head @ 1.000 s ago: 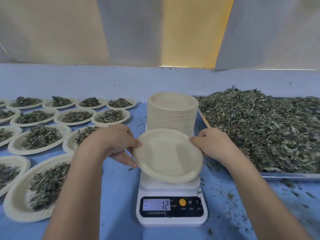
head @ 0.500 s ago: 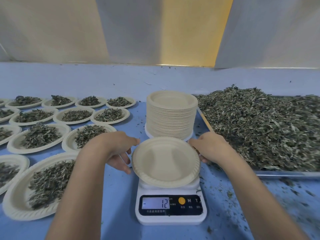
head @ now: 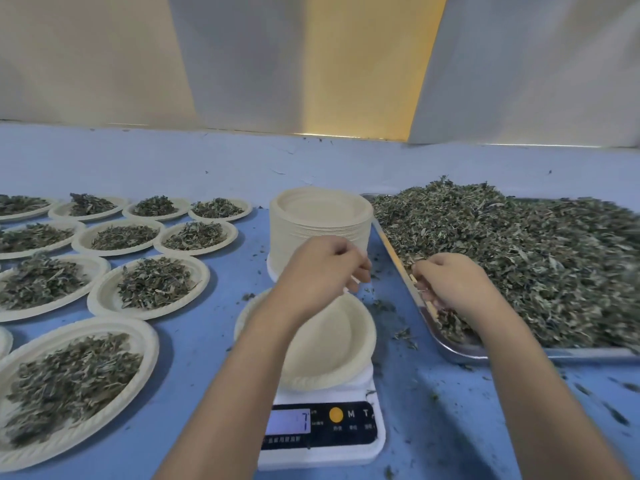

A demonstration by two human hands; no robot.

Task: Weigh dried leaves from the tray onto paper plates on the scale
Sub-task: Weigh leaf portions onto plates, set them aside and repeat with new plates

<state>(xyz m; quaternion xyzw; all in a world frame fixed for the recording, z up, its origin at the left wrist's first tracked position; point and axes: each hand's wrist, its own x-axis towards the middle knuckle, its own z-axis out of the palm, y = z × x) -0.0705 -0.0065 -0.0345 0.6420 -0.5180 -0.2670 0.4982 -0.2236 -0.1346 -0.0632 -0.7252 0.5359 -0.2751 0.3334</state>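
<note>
One empty paper plate (head: 332,344) sits on the scale (head: 322,445) at the counter's (head: 214,317) near edge, bare so leaves can be weighed into it. The right hand (head: 450,285) curls its grip into the dried leaves (head: 519,258) at the tray's (head: 460,351) rim, toward the counter's right edge, gathering a clump. The left hand (head: 322,268) hovers over the plate's far side, grip loosely curled and apparently empty.

The empty paper plate (head: 332,351) sat on the scale (head: 322,427), below the left hand (head: 322,268), toward the person. The plate stack (head: 320,216) stood just behind that hand. The tray (head: 460,351) of dried leaves (head: 519,265) lay under and right of the right hand (head: 450,285); filled plates (head: 152,285) spread off left.
</note>
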